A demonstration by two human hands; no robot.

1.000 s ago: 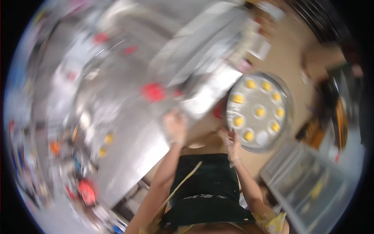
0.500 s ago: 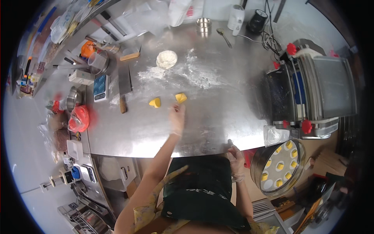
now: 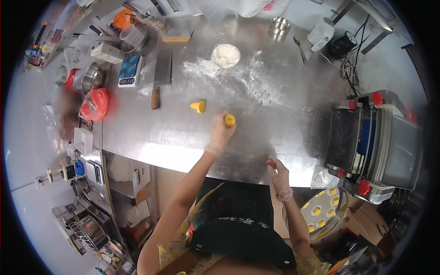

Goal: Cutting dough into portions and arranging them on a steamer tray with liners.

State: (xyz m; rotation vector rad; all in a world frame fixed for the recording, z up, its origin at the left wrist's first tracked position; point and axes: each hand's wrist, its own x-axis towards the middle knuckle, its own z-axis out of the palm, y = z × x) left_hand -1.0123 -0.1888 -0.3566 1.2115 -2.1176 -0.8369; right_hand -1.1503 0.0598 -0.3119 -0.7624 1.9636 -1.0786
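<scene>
My left hand (image 3: 221,132), in a thin clear glove, reaches out over the steel worktop (image 3: 174,133) and closes its fingers on a small yellow dough piece (image 3: 229,120). A second yellow dough piece (image 3: 198,106), cone-shaped, stands on the worktop a little to the left of it. My right hand (image 3: 278,174), also gloved, hovers with fingers apart at the near edge of the worktop and holds nothing. Low on the right sits a round metal tray (image 3: 341,211) holding several yellow dough pieces.
A white dough ball (image 3: 225,55) lies in scattered flour at the back. A cleaver (image 3: 159,75) and a digital scale (image 3: 129,70) lie left. A roller machine with red knobs (image 3: 378,137) fills the right end. Bowls, a red bag (image 3: 95,103) and containers crowd the left.
The view swung from the tray on the right to the worktop. My left hand reached forward and closed on the right-hand yellow dough piece; my right hand stays near the worktop's edge.
</scene>
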